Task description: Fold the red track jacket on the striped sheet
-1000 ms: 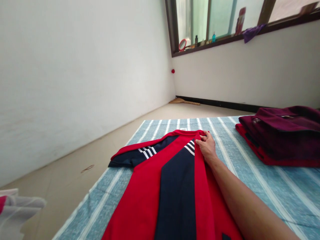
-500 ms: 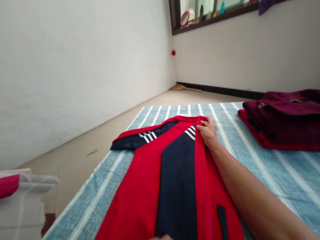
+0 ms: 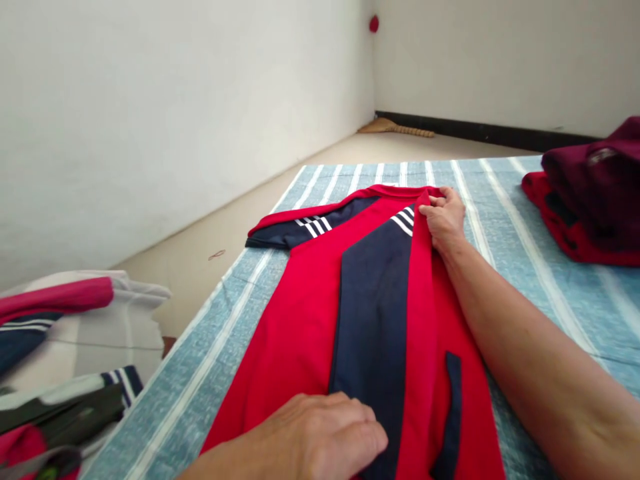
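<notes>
A red and navy jacket [image 3: 290,313] with white stripes at the shoulders lies lengthwise on the blue-and-white striped sheet [image 3: 510,247]. One navy sleeve [image 3: 375,300] is folded down along its middle. My right hand [image 3: 447,217] pinches the red cloth at the top right corner of the jacket, by the shoulder. My left hand [image 3: 335,433] rests low on the jacket, over the lower part of the folded sleeve. Its fingers are curled together on the cloth, with their tips hidden beneath the hand.
Folded maroon and red clothes [image 3: 595,193] are stacked at the right on the sheet. To the left, below the sheet's edge, lies a loose heap of clothes [image 3: 85,347]. A straw broom [image 3: 395,128] lies on the floor [image 3: 200,267] near the corner, by the white walls.
My view has tilted down and turned left, showing more of the clothes heap. My left hand has come up into view over the jacket. My right hand keeps its hold at the shoulder.
</notes>
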{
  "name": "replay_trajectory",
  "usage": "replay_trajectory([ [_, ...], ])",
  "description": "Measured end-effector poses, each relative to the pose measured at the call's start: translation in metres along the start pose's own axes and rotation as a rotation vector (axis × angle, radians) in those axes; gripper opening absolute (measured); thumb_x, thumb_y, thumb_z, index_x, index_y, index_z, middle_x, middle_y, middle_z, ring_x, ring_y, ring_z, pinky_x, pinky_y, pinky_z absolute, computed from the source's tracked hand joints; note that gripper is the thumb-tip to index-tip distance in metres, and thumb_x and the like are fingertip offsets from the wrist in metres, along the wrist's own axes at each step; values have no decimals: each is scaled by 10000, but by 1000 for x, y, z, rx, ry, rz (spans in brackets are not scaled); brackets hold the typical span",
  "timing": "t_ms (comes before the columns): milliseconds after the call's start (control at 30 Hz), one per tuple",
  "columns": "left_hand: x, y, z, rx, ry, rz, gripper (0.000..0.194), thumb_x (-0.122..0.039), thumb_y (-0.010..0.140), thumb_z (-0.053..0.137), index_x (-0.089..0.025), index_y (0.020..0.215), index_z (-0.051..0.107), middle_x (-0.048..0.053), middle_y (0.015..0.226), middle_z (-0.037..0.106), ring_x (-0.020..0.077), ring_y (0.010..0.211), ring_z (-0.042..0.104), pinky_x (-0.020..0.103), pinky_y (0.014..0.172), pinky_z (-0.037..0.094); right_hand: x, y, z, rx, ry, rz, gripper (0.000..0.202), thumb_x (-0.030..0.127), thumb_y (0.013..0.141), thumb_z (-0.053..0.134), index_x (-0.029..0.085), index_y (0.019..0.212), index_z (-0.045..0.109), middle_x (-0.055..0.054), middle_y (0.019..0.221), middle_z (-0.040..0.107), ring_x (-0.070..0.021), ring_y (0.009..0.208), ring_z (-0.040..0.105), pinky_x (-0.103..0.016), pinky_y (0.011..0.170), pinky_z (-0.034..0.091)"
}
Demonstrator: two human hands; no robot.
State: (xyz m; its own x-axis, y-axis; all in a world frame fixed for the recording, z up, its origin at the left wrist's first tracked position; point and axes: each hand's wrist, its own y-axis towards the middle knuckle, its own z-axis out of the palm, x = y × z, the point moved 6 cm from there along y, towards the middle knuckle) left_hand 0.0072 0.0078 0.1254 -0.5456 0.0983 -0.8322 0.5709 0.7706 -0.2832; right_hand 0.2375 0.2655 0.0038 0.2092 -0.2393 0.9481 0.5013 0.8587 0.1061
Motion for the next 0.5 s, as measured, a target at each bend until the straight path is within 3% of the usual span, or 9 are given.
replay_trajectory([
  [100, -2, -5, 6, 48, 77, 9, 149, -295, 766, 672, -270, 910, 695, 33, 890, 688, 203, 836, 594, 256, 845, 459, -1, 0, -1, -4, 1, -4, 468, 18, 567, 544, 199, 993, 473, 47, 747, 602, -129, 612, 591, -232, 501, 460],
  [267, 16, -17, 6, -128, 193, -35, 141, -253, 776, 644, -242, 910, 684, 47, 871, 663, 206, 823, 585, 276, 800, 461, 5, -3, -2, -13, -15, 16, 480, -58, 569, 506, 191, 977, 467, 36, 742, 608, -123, 587, 580, -240, 517, 461],
  [367, 44, -34, 7, -246, 197, -195, 93, -309, 795, 621, -218, 797, 643, 16, 753, 631, 153, 706, 568, 219, 665, 453, 8, -5, -2, -23, -15, 35, 498, -101, 553, 484, 181, 964, 459, 43, 721, 607, -114, 572, 572, -227, 512, 452],
  [433, 66, -47, 14, -248, 95, -358, 165, -349, 802, 604, -205, 723, 599, -22, 634, 585, 109, 586, 531, 179, 543, 414, 10, -6, -2, -23, -17, 36, 496, -111, 553, 476, 179, 956, 454, 42, 722, 607, -115, 577, 574, -227, 516, 448],
  [500, 80, -58, 28, -170, -92, -484, 168, -370, 787, 607, -203, 786, 605, -41, 611, 582, 92, 538, 522, 164, 486, 391, 10, -6, -1, -18, -16, 37, 500, -118, 557, 474, 174, 963, 453, 33, 732, 609, -119, 578, 576, -237, 527, 448],
])
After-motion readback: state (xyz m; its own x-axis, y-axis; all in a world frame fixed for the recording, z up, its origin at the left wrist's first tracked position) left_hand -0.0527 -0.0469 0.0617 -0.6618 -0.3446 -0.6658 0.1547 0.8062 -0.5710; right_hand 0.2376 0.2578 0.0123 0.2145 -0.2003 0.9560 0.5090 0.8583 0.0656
